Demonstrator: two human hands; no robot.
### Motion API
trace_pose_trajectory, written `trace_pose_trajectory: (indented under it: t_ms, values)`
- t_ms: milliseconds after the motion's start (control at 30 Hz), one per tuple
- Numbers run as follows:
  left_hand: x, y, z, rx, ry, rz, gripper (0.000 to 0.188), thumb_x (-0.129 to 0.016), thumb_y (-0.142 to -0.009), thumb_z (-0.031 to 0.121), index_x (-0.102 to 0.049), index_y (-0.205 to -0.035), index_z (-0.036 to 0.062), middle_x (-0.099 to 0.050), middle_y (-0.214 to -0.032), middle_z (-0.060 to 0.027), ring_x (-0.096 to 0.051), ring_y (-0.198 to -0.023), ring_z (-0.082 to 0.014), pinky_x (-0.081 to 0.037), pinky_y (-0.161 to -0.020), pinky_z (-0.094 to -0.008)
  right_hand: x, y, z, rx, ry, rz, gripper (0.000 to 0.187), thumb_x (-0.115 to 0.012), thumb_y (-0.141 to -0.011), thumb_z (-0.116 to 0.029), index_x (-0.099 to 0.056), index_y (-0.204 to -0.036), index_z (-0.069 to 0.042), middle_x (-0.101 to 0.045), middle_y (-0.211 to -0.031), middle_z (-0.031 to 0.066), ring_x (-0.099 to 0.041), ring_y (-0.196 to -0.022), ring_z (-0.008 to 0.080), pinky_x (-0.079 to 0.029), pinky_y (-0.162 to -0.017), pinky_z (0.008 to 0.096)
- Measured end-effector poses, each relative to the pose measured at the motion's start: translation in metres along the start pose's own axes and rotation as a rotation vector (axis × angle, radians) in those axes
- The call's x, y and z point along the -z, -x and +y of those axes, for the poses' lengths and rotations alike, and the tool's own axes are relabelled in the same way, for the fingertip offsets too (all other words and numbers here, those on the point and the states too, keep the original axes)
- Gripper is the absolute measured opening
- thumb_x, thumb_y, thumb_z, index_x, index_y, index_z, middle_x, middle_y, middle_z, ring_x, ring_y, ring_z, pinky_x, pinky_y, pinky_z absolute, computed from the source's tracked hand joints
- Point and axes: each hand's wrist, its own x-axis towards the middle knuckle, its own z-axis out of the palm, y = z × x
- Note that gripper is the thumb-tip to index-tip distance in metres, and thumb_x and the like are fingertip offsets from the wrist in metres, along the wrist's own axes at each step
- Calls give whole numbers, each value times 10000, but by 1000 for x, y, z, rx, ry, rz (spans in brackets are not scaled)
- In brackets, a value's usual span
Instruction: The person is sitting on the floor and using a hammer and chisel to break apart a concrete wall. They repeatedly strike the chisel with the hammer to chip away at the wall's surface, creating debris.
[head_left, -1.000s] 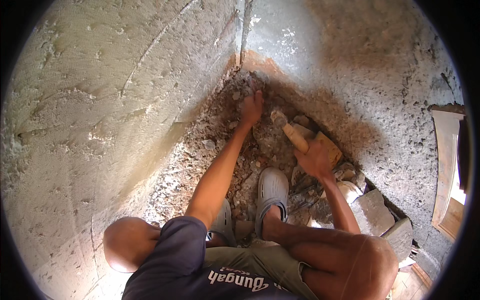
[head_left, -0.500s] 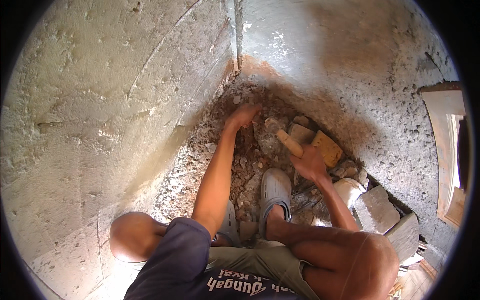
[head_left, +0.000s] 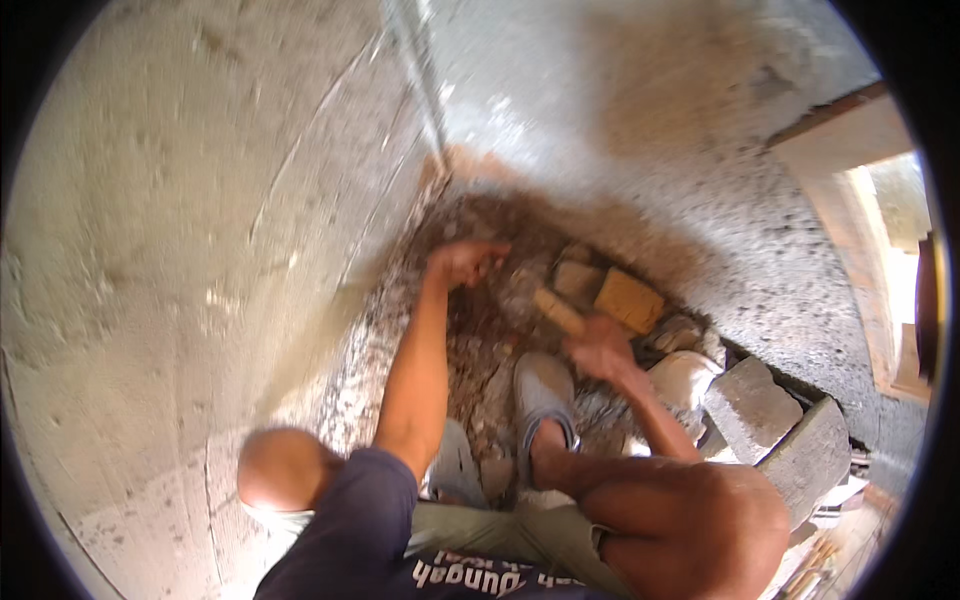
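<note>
My right hand (head_left: pixel 600 348) is closed around the wooden handle of a hammer (head_left: pixel 558 310), which slants up and left over the dug-up ground. The hammer's head is smeared by motion and hard to separate from the rubble. My left hand (head_left: pixel 468 263) is held low over the dark broken earth (head_left: pixel 485 315) in the corner. Its fingers are curled, and whatever they grip cannot be made out. A gap lies between the hammer and my left hand.
Rough plastered walls meet at a corner beyond my hands. A yellowish block (head_left: pixel 630 300) and a grey block (head_left: pixel 578 284) lie along the right wall. Larger concrete blocks (head_left: pixel 752 410) are at the right. My clog (head_left: pixel 545 390) stands close below the hammer.
The view has shifted and tilted, with the corner now further left. My right hand and the hammer have moved and are blurred. My left hand stays over the broken earth.
</note>
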Motion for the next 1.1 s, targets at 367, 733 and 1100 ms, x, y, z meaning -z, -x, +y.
trace_pose_trajectory:
  t_ms: [367, 733, 1100]
  values:
    - [-14, -35, -20, 100, -228, 202, 390, -673, -904, 366, -668, -1240, 166, -658, -939, -72, -584, -694, -186, -485, -594, -356, -81, 38, 1, -171, -334, 34, 602, -652, -838, -526, -719, -1031, 40, -706, -972, 301, -703, -967, 430, -556, -821, 490]
    - [0, -5, -23, -290, -1132, 434, 517, -489, -995, 187, -452, -1493, 51, -403, -1572, -163, -370, -1457, -319, -261, -1218, -414, -49, 34, 4, -169, -367, 72, 614, -664, -836, -509, -705, -999, 82, -694, -948, 325, -698, -979, 439, -550, -827, 493]
    - [22, -30, -29, -439, -437, 385, 509, -408, -1079, 292, -397, -1527, 50, -328, -1618, -131, -272, -1504, -251, -159, -1258, -392, -122, 21, 14, -9, -159, -34, 630, -676, -835, -492, -692, -967, 123, -683, -925, 349, -692, -990, 449, -544, -833, 495]
